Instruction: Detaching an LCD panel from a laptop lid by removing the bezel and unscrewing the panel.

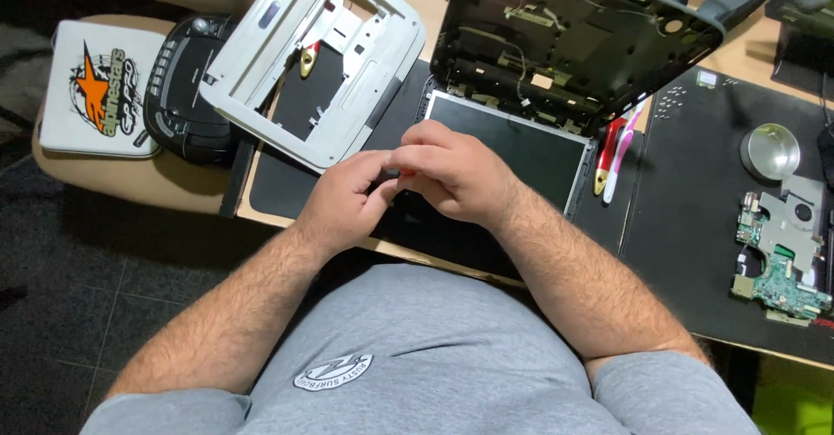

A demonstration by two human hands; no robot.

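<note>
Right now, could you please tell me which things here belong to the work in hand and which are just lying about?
In hand:
left hand and right hand, together over the bare screen panel
black laptop shell

Lying about:
grey bezel frame
circuit board
black radio
round metal dish

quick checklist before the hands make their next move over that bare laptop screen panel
1. Small part gripped: left hand and right hand meet over a tiny orange-red thing; what it is, cannot tell.
2. Screen panel lying flat on the black mat: ok.
3. Panel surface free of loose parts: none show where it is visible, the rest is hidden by the hands; cannot tell.
4. Tools within reach: red and white tools lie right of the panel; ok.
5. Grey bezel frame out of the way: set aside up left, tilted; ok.
6. Circuit board away from the hands: ok.
</note>
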